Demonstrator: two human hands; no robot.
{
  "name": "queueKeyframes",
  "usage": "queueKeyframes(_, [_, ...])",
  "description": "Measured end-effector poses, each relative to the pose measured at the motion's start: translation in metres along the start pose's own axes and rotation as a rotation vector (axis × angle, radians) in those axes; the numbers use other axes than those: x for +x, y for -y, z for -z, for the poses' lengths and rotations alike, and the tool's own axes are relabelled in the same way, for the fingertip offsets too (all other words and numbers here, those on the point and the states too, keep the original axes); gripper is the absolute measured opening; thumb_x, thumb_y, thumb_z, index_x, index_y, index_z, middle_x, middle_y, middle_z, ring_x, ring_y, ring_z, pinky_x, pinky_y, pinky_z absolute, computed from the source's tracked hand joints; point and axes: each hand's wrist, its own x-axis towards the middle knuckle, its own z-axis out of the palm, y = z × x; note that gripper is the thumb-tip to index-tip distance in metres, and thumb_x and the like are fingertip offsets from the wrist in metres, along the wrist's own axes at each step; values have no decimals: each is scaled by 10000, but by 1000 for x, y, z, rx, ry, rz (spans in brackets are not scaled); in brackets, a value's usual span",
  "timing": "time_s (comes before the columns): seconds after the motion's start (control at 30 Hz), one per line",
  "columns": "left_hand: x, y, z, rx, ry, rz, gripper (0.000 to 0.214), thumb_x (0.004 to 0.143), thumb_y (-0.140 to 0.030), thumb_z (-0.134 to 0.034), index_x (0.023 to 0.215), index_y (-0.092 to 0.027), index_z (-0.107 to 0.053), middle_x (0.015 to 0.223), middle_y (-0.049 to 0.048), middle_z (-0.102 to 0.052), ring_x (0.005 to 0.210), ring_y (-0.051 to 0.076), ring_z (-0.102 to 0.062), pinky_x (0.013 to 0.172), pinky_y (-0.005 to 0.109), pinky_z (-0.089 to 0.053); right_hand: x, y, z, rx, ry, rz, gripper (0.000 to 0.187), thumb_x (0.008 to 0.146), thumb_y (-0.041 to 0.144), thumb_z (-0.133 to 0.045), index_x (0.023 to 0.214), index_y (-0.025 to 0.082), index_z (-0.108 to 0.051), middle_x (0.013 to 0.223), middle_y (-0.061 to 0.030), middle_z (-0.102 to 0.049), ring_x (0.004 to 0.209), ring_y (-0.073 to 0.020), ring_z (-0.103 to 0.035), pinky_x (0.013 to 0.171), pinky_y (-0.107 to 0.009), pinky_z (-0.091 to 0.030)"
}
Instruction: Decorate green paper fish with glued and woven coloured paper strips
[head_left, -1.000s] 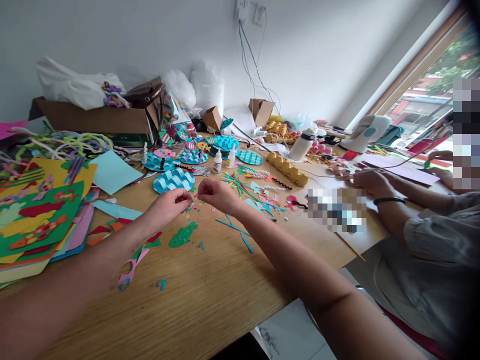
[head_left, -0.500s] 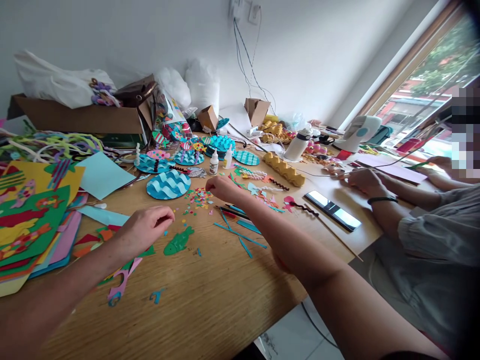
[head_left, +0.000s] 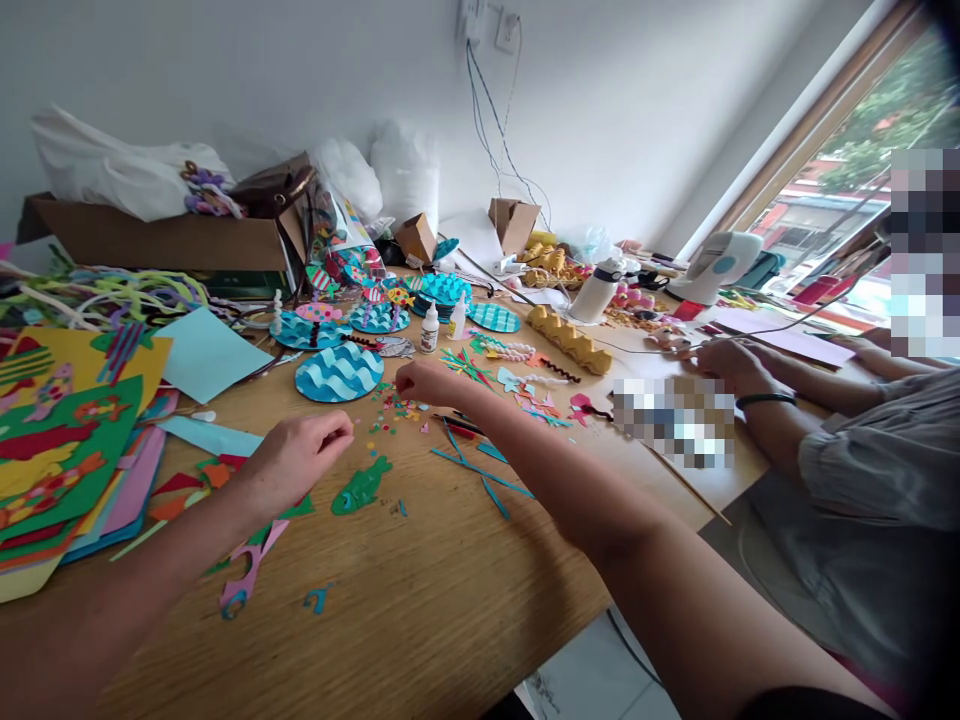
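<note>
My right hand (head_left: 427, 384) is over a pile of small coloured paper dots (head_left: 388, 412), fingers pinched downward at its edge. Whether a dot is between the fingertips is too small to tell. Left of it, my left hand (head_left: 309, 446) hovers above the table with its fingers curled together; what they hold, if anything, is hidden. A green paper fish (head_left: 361, 487) lies on the wood just below and right of my left hand. Behind the hands is a blue disc with wavy paper strips (head_left: 339, 374). Two small white glue bottles (head_left: 430, 328) stand farther back.
Coloured paper sheets (head_left: 67, 450) are stacked at the left, with paper scraps (head_left: 251, 570) nearby. Blue strips (head_left: 480, 470) and pencils lie under my right forearm. A yellow egg-carton strip (head_left: 570, 340) and white bottle (head_left: 598, 290) stand beyond. Another person's hands (head_left: 731, 365) work at the right.
My right hand has shifted left and slightly down, over the paper dots. My left hand stays nearly in place, still curled.
</note>
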Motion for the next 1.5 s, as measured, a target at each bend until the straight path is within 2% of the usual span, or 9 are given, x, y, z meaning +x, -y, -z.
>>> queueKeyframes(0.1, [10,4,0,3,-25,63,208,767,-346,-410,729,-215,-567,613,-37,-585,532,125,-499,515,219,-330,-6,-2,3,-2,-11,-24,218,747,159,-526,894,171,-687,862,-30,-683,731,-128,-565,548,-205,-306])
queueKeyframes(0.23, [14,5,2,-12,-18,9,216,755,-307,-412,803,-206,-597,793,7,-653,692,162,-566,617,243,-377,-11,-1,0,7,-18,-19,200,733,155,-543,867,166,-691,847,-35,-678,732,-133,-553,563,-214,-295])
queueKeyframes(0.43, [-11,4,4,74,195,-85,209,773,-251,-374,677,-200,-552,698,4,-584,651,147,-531,579,247,-353,-30,19,0,109,-34,36,206,744,144,-526,873,161,-685,805,-25,-663,672,-108,-520,568,-214,-285])
queueKeyframes(0.6, [-32,2,-5,137,289,-114,146,789,-204,-394,735,-197,-530,765,10,-553,729,159,-525,618,261,-360,-53,39,1,195,28,146,137,751,147,-547,804,153,-673,734,-11,-638,639,-88,-494,566,-203,-287])
queueKeyframes(0.8, [-36,1,-18,242,285,-57,86,813,-200,-431,795,-195,-515,844,28,-536,787,182,-537,617,278,-383,-65,38,-3,225,-15,167,134,750,128,-529,777,146,-659,731,-18,-637,650,-90,-504,592,-193,-311])
queueKeyframes(1.1, [-38,-8,-20,286,297,-48,216,856,-134,-329,755,-182,-514,776,48,-565,999,227,-541,735,307,-435,-82,42,0,229,-12,174,147,764,123,-516,782,146,-661,759,-23,-648,666,-92,-515,615,-198,-335])
queueKeyframes(1.27, [-40,-2,-20,280,264,-41,208,855,-171,-331,763,-185,-517,837,56,-580,911,210,-581,713,313,-444,-99,50,3,241,16,211,150,775,127,-508,782,143,-657,766,-24,-643,675,-93,-524,621,-198,-344])
queueKeyframes(1.37, [-44,4,-16,223,254,-79,197,839,-188,-339,741,-197,-510,850,43,-584,980,220,-566,725,313,-443,-107,55,4,241,72,225,147,783,131,-503,775,145,-649,755,-21,-636,672,-91,-521,627,-200,-346])
queueKeyframes(1.5, [-55,5,-9,142,310,-136,178,815,-173,-353,698,-217,-480,772,14,-588,1232,257,-395,784,321,-436,-114,59,3,250,197,167,162,790,137,-488,809,155,-647,800,-30,-640,692,-97,-531,622,-205,-348])
